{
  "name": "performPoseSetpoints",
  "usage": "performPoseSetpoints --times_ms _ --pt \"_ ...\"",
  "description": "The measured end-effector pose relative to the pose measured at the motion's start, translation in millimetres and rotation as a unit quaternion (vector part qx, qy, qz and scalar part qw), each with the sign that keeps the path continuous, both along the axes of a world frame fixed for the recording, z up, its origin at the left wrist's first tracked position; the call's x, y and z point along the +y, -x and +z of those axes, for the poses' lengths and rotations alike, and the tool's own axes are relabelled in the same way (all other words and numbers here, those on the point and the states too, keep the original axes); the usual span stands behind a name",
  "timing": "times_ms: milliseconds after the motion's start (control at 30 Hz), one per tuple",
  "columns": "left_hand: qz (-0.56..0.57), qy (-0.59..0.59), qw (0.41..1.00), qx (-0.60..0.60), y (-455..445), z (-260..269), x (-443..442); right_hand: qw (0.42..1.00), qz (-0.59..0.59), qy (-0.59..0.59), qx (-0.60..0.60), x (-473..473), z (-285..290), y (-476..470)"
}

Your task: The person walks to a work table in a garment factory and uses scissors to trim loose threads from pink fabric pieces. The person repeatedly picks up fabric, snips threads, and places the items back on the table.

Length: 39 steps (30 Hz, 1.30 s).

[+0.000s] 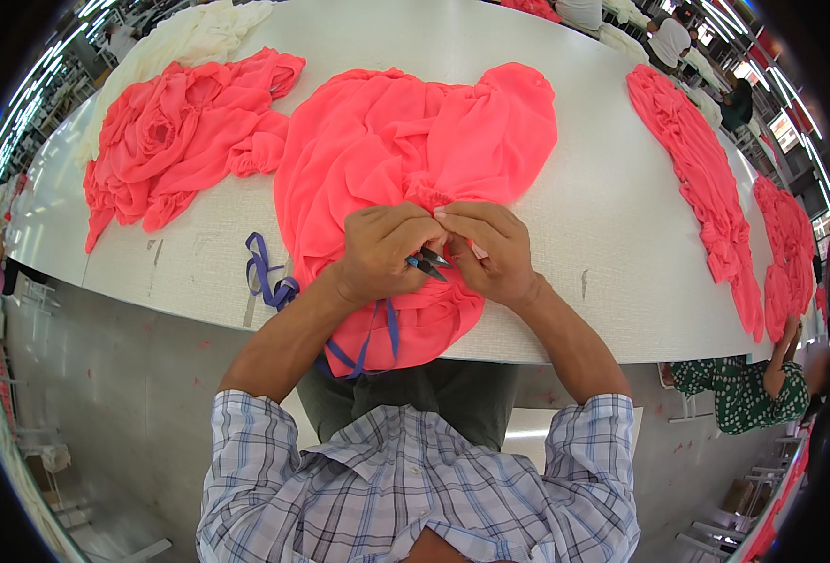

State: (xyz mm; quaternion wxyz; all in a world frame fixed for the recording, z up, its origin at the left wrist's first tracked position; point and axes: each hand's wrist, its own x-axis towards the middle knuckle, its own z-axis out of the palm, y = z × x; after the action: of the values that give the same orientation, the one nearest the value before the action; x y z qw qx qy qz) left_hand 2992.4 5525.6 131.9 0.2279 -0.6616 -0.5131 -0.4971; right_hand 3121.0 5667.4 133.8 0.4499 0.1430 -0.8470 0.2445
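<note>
A coral-pink garment of thin fabric [365, 141] lies spread on the white table [584, 211] in front of me. My left hand [394, 246] is closed around small thread snips [429, 264], whose dark blades point to the right out of the fist. Its fingertips also meet the gathered part of the garment. Pinching the same gathered fabric is my right hand [489, 250], its fingertips touching those of the left. A blue-violet ribbon [263, 271] lies to the left of my left forearm, and more of it hangs over the garment below the hands.
A heap of coral garments [175, 141] lies at the left, beside cream fabric [175, 42]. A long coral bundle [700, 190] and another coral pile [788, 246] are on the right. A person in a green dotted garment [759, 394] sits at the right, hands at that pile.
</note>
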Motion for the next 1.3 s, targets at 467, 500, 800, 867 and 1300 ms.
performPoseSetpoints --times_ms 467,500,800,867,1300 --pt "-0.025 0.231 0.928 -0.291 3 -1 1 0.903 0.087 0.345 -0.241 8 -15 -3" --pt "-0.053 0.249 0.907 -0.336 8 4 0 0.885 0.085 0.378 -0.26 9 -15 -2" --pt "-0.161 0.373 0.788 -0.463 20 27 -16 0.847 0.114 0.449 -0.26 17 -14 0" --pt "-0.152 0.399 0.779 -0.461 24 26 -17 0.85 0.115 0.448 -0.251 17 -16 2" --pt "-0.1 0.414 0.787 -0.445 22 29 -15 0.843 0.143 0.448 -0.263 21 -23 2"
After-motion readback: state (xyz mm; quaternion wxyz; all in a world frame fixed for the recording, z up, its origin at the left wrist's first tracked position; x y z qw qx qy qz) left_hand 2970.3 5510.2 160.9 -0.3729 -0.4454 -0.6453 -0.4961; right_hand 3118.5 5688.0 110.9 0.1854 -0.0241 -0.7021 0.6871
